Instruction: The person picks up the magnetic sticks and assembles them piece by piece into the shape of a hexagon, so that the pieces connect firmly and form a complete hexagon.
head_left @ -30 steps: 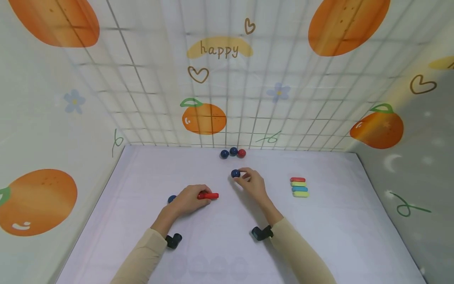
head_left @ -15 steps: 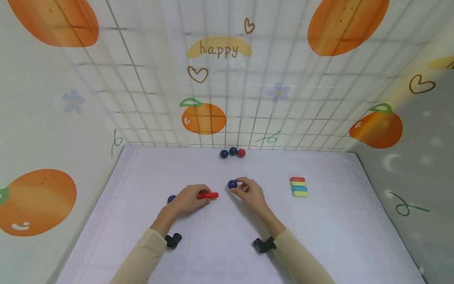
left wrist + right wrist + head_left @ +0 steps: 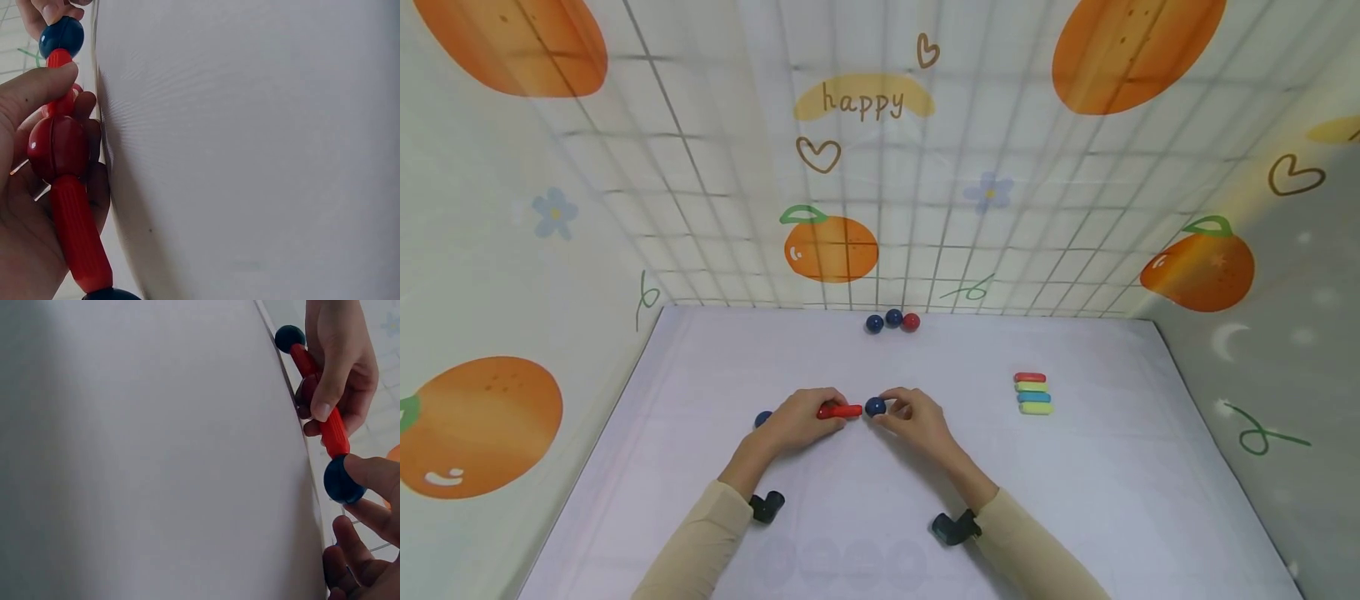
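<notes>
A dark blue glossy ball point(image 3: 875, 407) sits pinched between the thumb and fingertips of the right hand point(image 3: 913, 421), low over the pale table surface point(image 3: 1075, 500) near its middle, and it meets the free tip of a red ribbed plastic stick point(image 3: 848, 411) held by the left hand point(image 3: 797, 421). The left wrist view shows the blue ball point(image 3: 61, 36) seated right on the end of that stick point(image 3: 60, 59), with the right hand's fingertips point(image 3: 53, 9) closed over it from beyond. The stick is part of a chain: a red ball point(image 3: 57, 147) lies in the left palm, a second red ribbed stick point(image 3: 80, 234) runs on from it, and another dark blue ball point(image 3: 763, 419) caps the far end, peeping out behind the left hand. The left hand's thumb point(image 3: 34, 87) and curled fingers hold this chain around the red ball and first stick. At the back edge of the table lie two loose dark blue balls point(image 3: 883, 321) and one loose red ball point(image 3: 911, 322), touching in a row. To the right, well apart from the hands, rests a neat stack of short sticks point(image 3: 1033, 394) in red, yellow-green, blue and yellow-green.
</notes>
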A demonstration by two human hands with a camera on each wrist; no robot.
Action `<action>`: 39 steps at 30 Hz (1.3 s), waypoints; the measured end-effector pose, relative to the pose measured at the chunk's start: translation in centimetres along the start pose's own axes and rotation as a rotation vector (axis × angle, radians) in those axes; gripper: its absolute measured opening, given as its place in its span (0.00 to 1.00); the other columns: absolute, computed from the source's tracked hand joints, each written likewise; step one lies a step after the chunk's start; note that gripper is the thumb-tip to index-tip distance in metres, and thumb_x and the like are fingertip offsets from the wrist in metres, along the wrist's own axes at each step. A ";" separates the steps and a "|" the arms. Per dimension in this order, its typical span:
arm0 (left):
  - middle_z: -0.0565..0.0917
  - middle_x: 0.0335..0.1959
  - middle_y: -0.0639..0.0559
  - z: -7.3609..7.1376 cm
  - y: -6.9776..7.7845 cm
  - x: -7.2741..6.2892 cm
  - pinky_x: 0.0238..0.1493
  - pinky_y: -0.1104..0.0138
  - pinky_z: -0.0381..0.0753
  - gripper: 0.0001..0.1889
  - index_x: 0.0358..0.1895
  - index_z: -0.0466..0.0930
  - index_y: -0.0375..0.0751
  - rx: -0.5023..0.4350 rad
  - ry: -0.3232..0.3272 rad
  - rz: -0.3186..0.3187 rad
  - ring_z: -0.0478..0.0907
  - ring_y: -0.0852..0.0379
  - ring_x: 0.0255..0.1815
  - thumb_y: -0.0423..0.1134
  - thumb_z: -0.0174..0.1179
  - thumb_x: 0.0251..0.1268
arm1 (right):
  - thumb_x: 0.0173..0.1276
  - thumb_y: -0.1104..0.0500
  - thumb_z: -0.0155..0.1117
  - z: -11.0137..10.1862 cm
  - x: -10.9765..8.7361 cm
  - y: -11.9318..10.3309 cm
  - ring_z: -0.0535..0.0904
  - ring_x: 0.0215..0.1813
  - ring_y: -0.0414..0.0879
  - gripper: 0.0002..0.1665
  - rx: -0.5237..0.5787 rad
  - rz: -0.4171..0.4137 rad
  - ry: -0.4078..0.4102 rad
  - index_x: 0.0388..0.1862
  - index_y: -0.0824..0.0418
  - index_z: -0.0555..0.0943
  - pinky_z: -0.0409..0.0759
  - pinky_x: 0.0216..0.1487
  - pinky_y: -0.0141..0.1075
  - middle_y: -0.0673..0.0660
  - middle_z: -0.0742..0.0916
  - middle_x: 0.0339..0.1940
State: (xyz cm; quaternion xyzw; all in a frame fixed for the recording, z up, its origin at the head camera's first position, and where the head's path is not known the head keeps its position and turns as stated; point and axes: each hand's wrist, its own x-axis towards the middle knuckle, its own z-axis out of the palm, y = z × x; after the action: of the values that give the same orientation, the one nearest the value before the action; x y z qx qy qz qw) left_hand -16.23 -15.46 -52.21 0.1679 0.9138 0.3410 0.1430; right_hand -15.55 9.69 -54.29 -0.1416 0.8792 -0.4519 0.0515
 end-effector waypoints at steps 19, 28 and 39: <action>0.84 0.45 0.59 0.9 1.2 1.3 0.54 0.58 0.77 0.17 0.56 0.82 0.48 0.035 -0.018 0.099 0.79 0.60 0.46 0.40 0.69 0.64 | 0.63 0.53 0.74 1.7 0.1 -1.0 0.77 0.32 0.42 0.19 0.026 -0.012 0.001 0.53 0.52 0.84 0.75 0.33 0.36 0.47 0.82 0.33; 0.84 0.44 0.58 0.8 1.4 1.3 0.52 0.58 0.77 0.18 0.55 0.82 0.48 0.046 -0.023 0.093 0.79 0.59 0.45 0.40 0.70 0.62 | 0.64 0.56 0.74 -1.0 -1.3 -0.3 0.77 0.35 0.44 0.18 0.035 -0.013 0.078 0.52 0.56 0.84 0.77 0.36 0.37 0.50 0.83 0.36; 0.83 0.47 0.57 0.8 1.4 1.2 0.52 0.57 0.77 0.18 0.57 0.81 0.49 0.038 -0.033 0.066 0.78 0.58 0.46 0.40 0.69 0.63 | 0.64 0.55 0.74 -6.2 -5.1 3.0 0.77 0.38 0.46 0.16 0.046 0.124 0.181 0.51 0.53 0.85 0.77 0.38 0.38 0.49 0.82 0.37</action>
State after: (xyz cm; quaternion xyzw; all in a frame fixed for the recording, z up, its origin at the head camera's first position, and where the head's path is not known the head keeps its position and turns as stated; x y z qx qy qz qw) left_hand -16.72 -13.48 -52.04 0.2061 0.9117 0.3252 0.1435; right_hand -12.65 17.74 -53.28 -0.0442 0.8768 -0.4787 0.0031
